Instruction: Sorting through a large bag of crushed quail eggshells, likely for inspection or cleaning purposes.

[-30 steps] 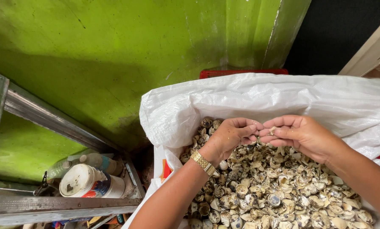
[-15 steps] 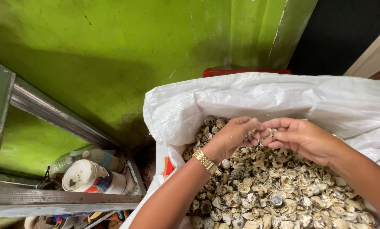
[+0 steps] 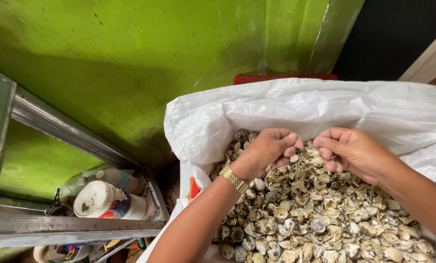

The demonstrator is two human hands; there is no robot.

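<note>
Green painted wall backs a white woven sack heaped with speckled eggshell pieces. Over the heap, the left hand, gold watch at the wrist, and the right hand both curl their fingers around shell bits. Bottles lie behind a metal frame.
</note>
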